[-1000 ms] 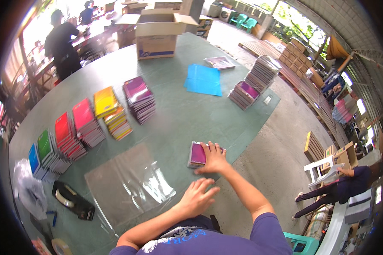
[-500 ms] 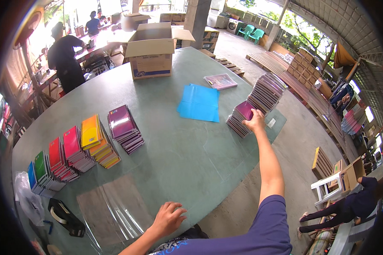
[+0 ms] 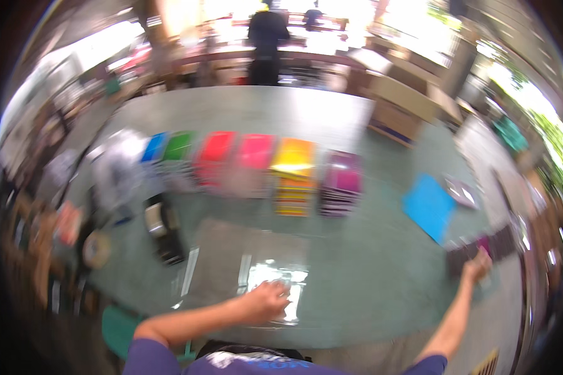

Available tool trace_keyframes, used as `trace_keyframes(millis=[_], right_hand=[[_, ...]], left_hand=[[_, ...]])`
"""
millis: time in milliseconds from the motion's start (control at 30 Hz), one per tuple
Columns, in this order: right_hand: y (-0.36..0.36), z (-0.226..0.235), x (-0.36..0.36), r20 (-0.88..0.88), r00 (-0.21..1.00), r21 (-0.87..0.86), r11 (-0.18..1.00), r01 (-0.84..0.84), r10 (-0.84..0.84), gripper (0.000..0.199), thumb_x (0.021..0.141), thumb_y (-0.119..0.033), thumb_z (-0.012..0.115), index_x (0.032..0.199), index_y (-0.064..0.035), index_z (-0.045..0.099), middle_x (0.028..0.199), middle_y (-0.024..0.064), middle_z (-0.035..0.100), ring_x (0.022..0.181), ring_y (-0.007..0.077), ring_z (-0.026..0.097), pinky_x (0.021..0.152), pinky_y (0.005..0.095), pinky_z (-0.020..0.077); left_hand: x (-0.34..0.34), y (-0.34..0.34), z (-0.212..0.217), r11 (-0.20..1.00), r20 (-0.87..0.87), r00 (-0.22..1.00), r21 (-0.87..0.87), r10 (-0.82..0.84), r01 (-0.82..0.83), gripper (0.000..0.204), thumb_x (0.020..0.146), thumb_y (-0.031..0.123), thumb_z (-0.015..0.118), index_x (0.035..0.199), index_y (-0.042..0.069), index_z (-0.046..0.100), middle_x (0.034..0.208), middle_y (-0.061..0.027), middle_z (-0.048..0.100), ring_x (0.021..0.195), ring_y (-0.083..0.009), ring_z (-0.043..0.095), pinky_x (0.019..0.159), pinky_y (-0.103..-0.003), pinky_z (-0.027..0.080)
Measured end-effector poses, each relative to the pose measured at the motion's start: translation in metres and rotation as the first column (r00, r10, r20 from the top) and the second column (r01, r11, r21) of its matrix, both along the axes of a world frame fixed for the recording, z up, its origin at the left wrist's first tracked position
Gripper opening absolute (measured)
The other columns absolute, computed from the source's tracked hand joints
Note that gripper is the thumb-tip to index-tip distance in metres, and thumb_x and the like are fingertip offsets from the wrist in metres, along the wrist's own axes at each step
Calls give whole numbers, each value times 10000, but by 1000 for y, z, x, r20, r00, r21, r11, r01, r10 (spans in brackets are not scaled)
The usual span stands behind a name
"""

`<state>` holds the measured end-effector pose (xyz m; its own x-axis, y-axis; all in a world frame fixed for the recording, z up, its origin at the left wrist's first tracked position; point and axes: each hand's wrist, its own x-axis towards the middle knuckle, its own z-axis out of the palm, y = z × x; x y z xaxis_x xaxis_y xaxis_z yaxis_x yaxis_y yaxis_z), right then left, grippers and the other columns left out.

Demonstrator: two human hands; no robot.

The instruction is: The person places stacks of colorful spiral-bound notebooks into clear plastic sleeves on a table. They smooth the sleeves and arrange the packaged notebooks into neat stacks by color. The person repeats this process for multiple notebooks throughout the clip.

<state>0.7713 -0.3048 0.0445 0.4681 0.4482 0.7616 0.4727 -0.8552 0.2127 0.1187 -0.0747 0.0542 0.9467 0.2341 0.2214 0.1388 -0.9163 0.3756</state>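
Note:
The picture is smeared by motion. My right hand (image 3: pixel 477 267) reaches far right to the stacked notebooks (image 3: pixel 464 257) at the table's edge. Its fingers are closed on a purple notebook (image 3: pixel 484 244) there. Low in the middle, my left hand (image 3: pixel 266 302) hovers over or touches clear plastic sheets (image 3: pixel 222 253); its bent fingers are too blurred to read. Across the table runs a row of spiral notebook stacks: blue (image 3: pixel 153 147), green (image 3: pixel 179 145), red (image 3: pixel 216 150), pink (image 3: pixel 255 153), yellow (image 3: pixel 294 159) and purple (image 3: pixel 343 172).
Blue sheets (image 3: pixel 430 208) and a wrapped pack (image 3: pixel 461 192) lie to the right. An open cardboard box (image 3: pixel 397 109) stands at the back right. A black tape dispenser (image 3: pixel 162 231) and crumpled clear plastic (image 3: pixel 119 162) are at left. A person (image 3: pixel 266 47) stands beyond the table.
My view has swung left, so the notebook row now sits mid-picture and the box at right. My left hand has moved onto or over the plastic sheets. The right hand stays at the purple notebook.

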Motion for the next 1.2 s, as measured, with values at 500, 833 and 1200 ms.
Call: trace_keyframes(millis=[500, 833, 1200], right_hand=[[284, 88, -421, -468, 439, 254, 593, -764, 767, 354, 749, -69, 654, 1099, -45, 601, 1283, 147, 477, 1222, 323, 420, 1040, 416, 314], [433, 51, -689, -556, -410, 672, 101, -734, 723, 395, 784, -171, 714, 1149, -69, 601, 1208, 131, 544, 1128, 284, 512, 964, 371, 413], [417, 27, -655, 23, -924, 608, 729, 315, 381, 307, 882, -156, 602, 1122, 10, 505, 1040, 134, 610, 894, 217, 641, 821, 386, 543]], left_hand=[[-318, 416, 27, 303, 212, 264, -181, 941, -936, 801, 649, 549, 749, 1110, -80, 567, 1028, -287, 608, 927, -354, 624, 797, -408, 495], [-330, 408, 73, 138, -92, 366, -821, 926, -554, 507, 675, 237, 778, 1039, -52, 573, 933, -146, 637, 836, -261, 633, 718, -396, 516], [-216, 333, 62, 790, 383, 820, 286, 425, -543, 438, 798, 361, 674, 1089, 39, 610, 1152, -178, 594, 1111, -329, 534, 986, -408, 372]])
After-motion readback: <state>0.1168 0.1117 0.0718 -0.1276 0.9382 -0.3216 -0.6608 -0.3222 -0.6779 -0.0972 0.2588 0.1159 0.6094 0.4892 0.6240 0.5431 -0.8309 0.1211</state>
